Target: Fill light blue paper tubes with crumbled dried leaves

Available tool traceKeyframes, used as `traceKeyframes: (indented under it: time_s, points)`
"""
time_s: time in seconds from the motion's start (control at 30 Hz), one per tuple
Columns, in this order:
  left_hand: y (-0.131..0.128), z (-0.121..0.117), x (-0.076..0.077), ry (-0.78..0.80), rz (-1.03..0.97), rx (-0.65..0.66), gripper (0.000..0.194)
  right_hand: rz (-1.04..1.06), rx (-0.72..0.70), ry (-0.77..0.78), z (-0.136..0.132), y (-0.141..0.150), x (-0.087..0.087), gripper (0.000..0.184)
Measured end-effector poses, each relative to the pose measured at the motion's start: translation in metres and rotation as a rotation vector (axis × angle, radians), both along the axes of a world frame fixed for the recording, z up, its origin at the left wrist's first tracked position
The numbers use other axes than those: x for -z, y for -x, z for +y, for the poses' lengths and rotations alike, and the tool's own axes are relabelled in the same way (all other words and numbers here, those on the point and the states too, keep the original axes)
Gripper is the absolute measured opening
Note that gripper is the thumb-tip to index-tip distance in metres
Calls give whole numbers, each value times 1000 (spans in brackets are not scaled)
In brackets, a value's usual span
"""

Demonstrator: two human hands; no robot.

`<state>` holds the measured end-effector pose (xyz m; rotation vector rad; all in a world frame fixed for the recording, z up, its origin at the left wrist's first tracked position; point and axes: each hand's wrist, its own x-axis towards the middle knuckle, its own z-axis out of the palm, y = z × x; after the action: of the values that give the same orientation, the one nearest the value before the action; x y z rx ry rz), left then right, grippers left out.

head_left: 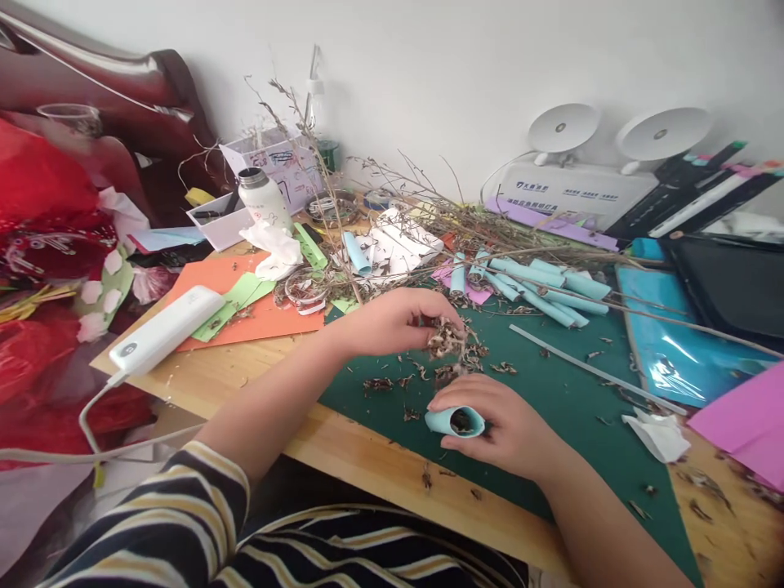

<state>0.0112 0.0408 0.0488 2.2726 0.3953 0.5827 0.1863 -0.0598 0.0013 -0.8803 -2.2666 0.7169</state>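
My right hand [502, 420] is wrapped round a short light-blue paper tube [438, 422], its open end facing me with dark dry leaf bits inside. Just beyond it, my left hand [407, 320] is closed on a clump of crumbled dry leaves [446, 339]. More leaf crumbs lie scattered on the dark green mat [380, 420] under both hands. Several rolled light-blue paper tubes [551, 286] are heaped farther back to the right, among dry twigs [514, 229].
A white power bank [168, 327] with a cable sits at the left edge. Behind stand a white bottle [263, 200] and an emergency light [563, 196]. A clear strip [588, 363], crumpled tissue [658, 435] and pink paper [747, 425] lie to the right.
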Motion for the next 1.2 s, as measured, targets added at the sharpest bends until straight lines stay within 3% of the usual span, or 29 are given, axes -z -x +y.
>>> traceKeyframes:
  time_s: [0.1,0.23,0.37,0.53,0.77,1.2]
  points:
    - [0,-21,-5,193,-167,142,16,-18,34,-52,0,0,-2,23]
    - [-1,-41,2,238,-278,193,13,-46,62,-93,1,2,-2,30]
    - [0,-46,7,102,-274,123,18,-39,65,-75,2,3,2,34]
    - [1,-47,1,-63,-203,128,28,-39,62,-40,3,2,7,32]
    - [2,-45,0,-197,-114,61,17,0,47,53,10,1,5,33]
    - [4,-43,-15,-392,238,2,21,-87,201,-90,11,1,13,38]
